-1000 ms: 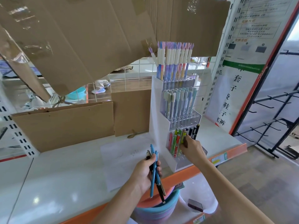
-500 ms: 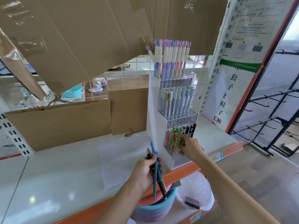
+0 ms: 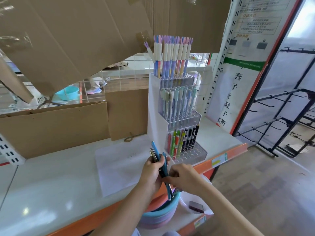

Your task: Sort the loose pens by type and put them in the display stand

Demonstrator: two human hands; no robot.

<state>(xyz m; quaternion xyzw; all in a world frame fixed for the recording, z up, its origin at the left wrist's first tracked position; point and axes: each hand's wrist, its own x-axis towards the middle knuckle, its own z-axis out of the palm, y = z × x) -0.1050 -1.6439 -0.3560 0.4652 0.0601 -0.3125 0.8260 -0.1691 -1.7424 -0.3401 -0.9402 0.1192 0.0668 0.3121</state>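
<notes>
Withdrawn from the display stand (image 3: 172, 120) at centre frame, the right hand (image 3: 183, 176) now pinches into the pen bundle (image 3: 162, 166) gripped by the left hand (image 3: 151, 171), lower centre. Tugging one pen could loosen others into the basins (image 3: 158, 217) below.

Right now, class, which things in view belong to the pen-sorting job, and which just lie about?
Job: bundle of pens in the left hand; right hand picking one; display stand.
Lying about: cardboard sheets; stacked basins; paper sheet.
</notes>
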